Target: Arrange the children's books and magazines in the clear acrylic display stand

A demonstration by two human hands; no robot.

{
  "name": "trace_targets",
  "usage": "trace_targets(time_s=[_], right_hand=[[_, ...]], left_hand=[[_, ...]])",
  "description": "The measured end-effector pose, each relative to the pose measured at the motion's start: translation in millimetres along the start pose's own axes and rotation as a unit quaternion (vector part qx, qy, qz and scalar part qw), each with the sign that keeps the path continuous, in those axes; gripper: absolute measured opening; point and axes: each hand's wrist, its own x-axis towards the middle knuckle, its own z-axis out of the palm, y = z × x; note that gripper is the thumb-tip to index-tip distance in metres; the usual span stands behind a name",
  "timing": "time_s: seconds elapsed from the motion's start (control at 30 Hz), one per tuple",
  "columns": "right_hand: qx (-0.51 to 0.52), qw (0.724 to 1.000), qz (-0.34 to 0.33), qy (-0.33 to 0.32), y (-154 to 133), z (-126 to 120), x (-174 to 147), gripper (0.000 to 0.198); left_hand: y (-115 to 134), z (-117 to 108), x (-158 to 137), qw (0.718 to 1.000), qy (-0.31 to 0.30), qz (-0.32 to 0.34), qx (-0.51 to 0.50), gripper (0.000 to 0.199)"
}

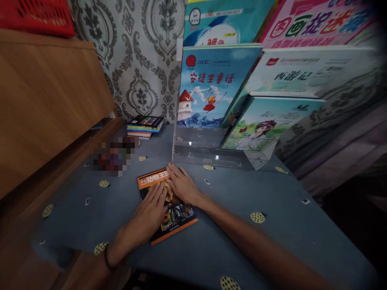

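Note:
A book with a black and orange cover (175, 231) lies closed and flat on the table, with animal pictures on its front. My left hand (152, 209) rests on the left part of its cover, fingers stretched out and pointing away from me. Across the upper right of the same cover lies my right hand (183, 185), flat, with its fingertips near the top edge. Neither hand grips anything. Part of the cover's middle is hidden under the hands. A dark band circles my left wrist.
Behind the book, a clear acrylic rack (208, 155) holds several picture books in tiers. At the back left stands a small stack of books (145, 128), with a blurred-out item (111, 157) nearer. The blue tablecloth (229, 249) has pineapple prints. A wooden cabinet (51, 100) borders the left.

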Motion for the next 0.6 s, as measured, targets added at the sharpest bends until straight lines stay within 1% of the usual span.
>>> trace_targets(time_s=[0.13, 0.23, 0.33, 0.43, 0.5, 0.6], right_hand=[[0.006, 1.000, 0.004, -0.003, -1, -1, -1, 0.055], [0.000, 1.000, 0.002, 0.000, -1, 0, -2, 0.055], [-0.012, 1.000, 0.007, 0.005, -3, 0, -4, 0.054], [-0.017, 1.000, 0.012, 0.005, -6, -4, -6, 0.052], [-0.018, 1.000, 0.014, 0.007, -7, -7, -7, 0.052], [-0.030, 0.999, 0.013, 0.027, -10, -11, -8, 0.054]], left_hand=[[-14, -5, 35, 0.998, -0.044, -0.029, -0.020, 0.053], [-23, -2, 45, 0.997, -0.044, -0.069, -0.005, 0.056], [-32, 6, 35, 0.993, -0.009, -0.116, 0.021, 0.059], [-49, 20, 17, 0.985, 0.038, -0.160, 0.045, 0.057], [-64, 31, 9, 0.984, 0.052, -0.163, 0.044, 0.055], [-83, 41, 5, 0.987, 0.079, -0.138, 0.032, 0.051]])
